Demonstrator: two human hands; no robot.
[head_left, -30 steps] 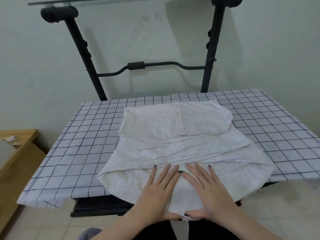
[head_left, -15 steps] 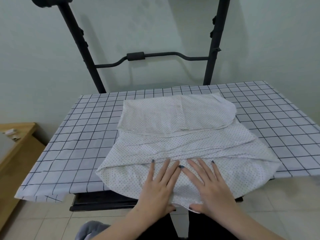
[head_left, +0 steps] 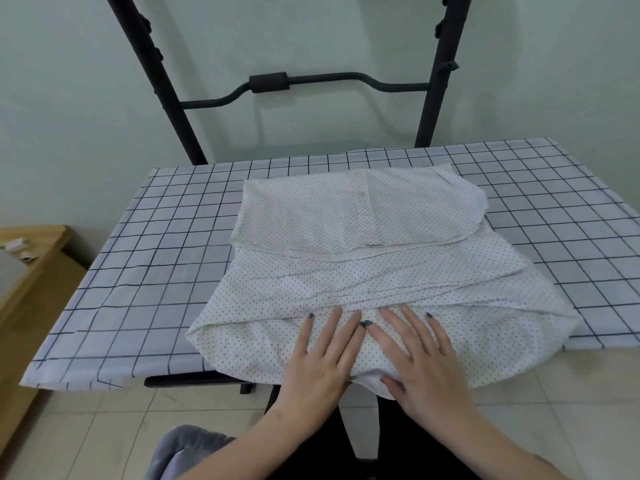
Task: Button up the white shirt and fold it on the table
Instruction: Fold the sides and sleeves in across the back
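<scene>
At the near edge of the checked surface (head_left: 166,237), the partly folded white shirt (head_left: 363,278) is pressed flat by the left hand (head_left: 322,362) and right hand (head_left: 419,358), fingers (head_left: 332,327) spread and gripping nothing, apparently to smooth the overhanging fold

Both hands lie flat, palms down, side by side on the near part of the shirt (head_left: 363,271), the left hand (head_left: 320,362) just left of the right hand (head_left: 420,363), their inner fingertips touching. Beyond the hands, the shirt's far portion lies folded back on itself. The shirt rests on the table (head_left: 156,258), its near edge overhanging. A metal frame (head_left: 266,84) stands behind the table; a wooden cabinet (head_left: 31,271) sits far left of the hands.
</scene>
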